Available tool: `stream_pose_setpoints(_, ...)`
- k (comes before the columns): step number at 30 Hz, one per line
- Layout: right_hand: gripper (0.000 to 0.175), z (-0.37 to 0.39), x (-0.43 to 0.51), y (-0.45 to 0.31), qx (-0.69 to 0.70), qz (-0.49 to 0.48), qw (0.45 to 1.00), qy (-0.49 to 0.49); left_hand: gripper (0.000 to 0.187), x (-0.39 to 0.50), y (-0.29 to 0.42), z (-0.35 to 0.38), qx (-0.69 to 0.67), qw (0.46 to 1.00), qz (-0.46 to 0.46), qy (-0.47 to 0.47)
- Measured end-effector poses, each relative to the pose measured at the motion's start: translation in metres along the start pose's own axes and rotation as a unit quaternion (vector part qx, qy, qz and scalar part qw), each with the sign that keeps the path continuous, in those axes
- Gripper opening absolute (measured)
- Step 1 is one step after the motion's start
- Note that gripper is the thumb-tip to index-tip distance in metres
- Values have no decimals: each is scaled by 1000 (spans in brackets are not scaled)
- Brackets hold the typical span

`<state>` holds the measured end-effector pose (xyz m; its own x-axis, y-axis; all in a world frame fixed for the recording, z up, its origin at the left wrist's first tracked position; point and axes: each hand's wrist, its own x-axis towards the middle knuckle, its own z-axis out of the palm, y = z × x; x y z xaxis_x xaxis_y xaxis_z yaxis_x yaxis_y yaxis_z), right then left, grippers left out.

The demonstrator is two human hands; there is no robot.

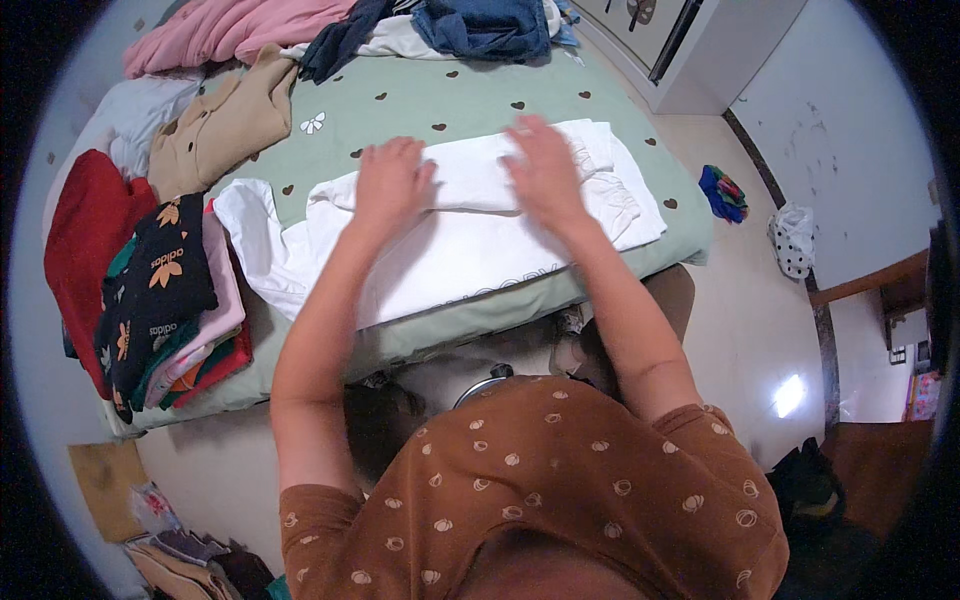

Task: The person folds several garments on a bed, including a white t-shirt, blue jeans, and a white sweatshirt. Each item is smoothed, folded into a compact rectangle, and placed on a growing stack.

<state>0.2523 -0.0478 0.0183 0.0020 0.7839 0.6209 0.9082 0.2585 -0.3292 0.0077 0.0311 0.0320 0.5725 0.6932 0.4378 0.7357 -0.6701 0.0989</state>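
A white garment (465, 255) with lettering along its near edge lies partly folded on the green bedsheet (480, 94). My left hand (391, 178) rests palm down on its folded-over far part, fingers pointing away from me. My right hand (544, 169), slightly blurred, is on or just above the same fold farther right, fingers spread. Gathered elastic shows at the garment's right end, beside my right hand. At its left end a loose white part, perhaps a sleeve (251, 225), sticks out crumpled. Neither hand visibly grips the cloth.
A stack of folded clothes, topped by a black Adidas garment (169, 262), stands at the bed's left beside a red garment (90, 255). A beige garment (225, 131), pink clothing (232, 30) and jeans (487, 30) lie farther back. A dotted bag (792, 241) is on the floor at right.
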Motion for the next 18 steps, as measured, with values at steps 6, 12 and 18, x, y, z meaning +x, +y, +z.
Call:
stream_pose_setpoints(6, 63, 52, 1, -19, -64, -24, 972, -226, 57, -18, 23, 55, 18, 993, -56, -105)
stream_pose_setpoints(12, 76, 48, -4, 16, -124, 11, 961, -246, 67, -24, 21, 60, 0, 988, -117, -101)
stream_pose_setpoints(18, 77, 32, -5, 36, -178, 21, 954, -241, 73, -36, 1, 58, 18, 982, -163, -97)
